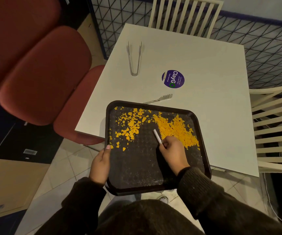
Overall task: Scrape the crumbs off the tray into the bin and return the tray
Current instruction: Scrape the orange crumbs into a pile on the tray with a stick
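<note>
Dark tray (136,172) holds scattered orange crumbs (174,128); far half.

Tray (136,175) sits on the near-left corner of the table (204,65), its near end hanging off the edge over the floor. Crumbs (174,128) on the tray's far half, biggest heap at approx 2 o'clock, loose bits at 10. Left hand (100,164) on the tray's 9 o'clock rim, right hand (173,152) over the middle w/ a scraper (157,136) touching the heap. Tongs (134,59) at 11 o'clock, well apart. Sticker (173,79) at 12, utensil (159,98) btw sticker and tray.
</note>
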Tool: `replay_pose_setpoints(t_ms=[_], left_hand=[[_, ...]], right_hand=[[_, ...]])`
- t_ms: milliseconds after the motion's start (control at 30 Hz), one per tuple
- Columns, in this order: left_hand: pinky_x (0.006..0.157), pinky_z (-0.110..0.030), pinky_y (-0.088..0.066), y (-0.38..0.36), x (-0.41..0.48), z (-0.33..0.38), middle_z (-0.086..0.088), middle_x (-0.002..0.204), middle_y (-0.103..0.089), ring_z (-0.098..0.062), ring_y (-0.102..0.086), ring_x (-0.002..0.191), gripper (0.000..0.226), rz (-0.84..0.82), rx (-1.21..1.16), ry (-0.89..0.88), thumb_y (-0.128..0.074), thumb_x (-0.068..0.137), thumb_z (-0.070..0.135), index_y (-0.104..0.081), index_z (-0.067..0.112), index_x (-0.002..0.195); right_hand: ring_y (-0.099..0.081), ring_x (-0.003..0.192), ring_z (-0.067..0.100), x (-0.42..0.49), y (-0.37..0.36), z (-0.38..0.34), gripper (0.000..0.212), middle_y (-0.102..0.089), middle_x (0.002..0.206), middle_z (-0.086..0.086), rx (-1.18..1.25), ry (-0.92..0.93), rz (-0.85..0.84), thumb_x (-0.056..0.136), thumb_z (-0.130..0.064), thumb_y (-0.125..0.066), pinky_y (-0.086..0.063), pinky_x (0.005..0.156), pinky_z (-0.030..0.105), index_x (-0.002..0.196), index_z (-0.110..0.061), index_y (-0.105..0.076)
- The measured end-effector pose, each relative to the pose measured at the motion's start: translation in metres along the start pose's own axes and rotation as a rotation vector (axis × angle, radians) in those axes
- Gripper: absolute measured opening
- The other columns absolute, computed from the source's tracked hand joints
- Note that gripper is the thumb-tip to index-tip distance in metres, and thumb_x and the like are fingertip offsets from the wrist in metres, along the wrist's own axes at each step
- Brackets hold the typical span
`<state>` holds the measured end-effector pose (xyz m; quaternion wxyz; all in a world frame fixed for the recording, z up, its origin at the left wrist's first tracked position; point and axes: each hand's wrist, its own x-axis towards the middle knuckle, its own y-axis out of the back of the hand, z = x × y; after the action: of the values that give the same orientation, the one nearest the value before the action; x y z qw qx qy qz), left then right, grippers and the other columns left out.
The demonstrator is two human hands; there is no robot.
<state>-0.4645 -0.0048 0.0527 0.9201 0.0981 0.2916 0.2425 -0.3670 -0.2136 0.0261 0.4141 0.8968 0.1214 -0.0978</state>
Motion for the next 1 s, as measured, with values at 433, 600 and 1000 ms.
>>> replay_pose_setpoints(t_ms=[433, 600, 1000], left_hand=[[0.089, -0.026, -0.037, 0.000, -0.002, 0.001, -0.003, 0.104, -0.062, -0.019, -0.055, 0.100, 0.041, -0.006, 0.028, -0.003, -0.030, 0.098, 0.038, -0.062, 0.016, 0.111], [0.088, -0.027, -0.037, 0.001, 0.000, 0.003, -0.005, 0.103, -0.062, -0.020, -0.056, 0.099, 0.043, -0.007, 0.025, -0.011, -0.030, 0.098, 0.036, -0.062, 0.012, 0.112], [0.085, -0.024, -0.035, 0.000, -0.003, 0.001, -0.006, 0.104, -0.063, -0.019, -0.056, 0.098, 0.045, 0.001, 0.074, -0.032, -0.029, 0.099, 0.035, -0.062, 0.007, 0.113]], right_hand=[[-0.055, 0.076, 0.022, 0.018, 0.015, 0.042, 0.009, -0.062, 0.087, 0.010, -0.049, -0.113, 0.122, 0.087, -0.009, -0.057, -0.038, 0.070, 0.027, 0.081, -0.006, -0.063], [-0.052, 0.074, 0.021, 0.000, 0.020, 0.050, 0.011, -0.057, 0.083, 0.005, -0.124, -0.010, 0.104, 0.089, -0.010, -0.055, -0.040, 0.066, 0.030, 0.081, -0.009, -0.062], [-0.051, 0.072, 0.030, 0.019, 0.030, 0.085, 0.011, -0.054, 0.081, 0.012, -0.301, 0.048, 0.063, 0.090, -0.007, -0.052, -0.038, 0.063, 0.034, 0.084, -0.007, -0.061]])
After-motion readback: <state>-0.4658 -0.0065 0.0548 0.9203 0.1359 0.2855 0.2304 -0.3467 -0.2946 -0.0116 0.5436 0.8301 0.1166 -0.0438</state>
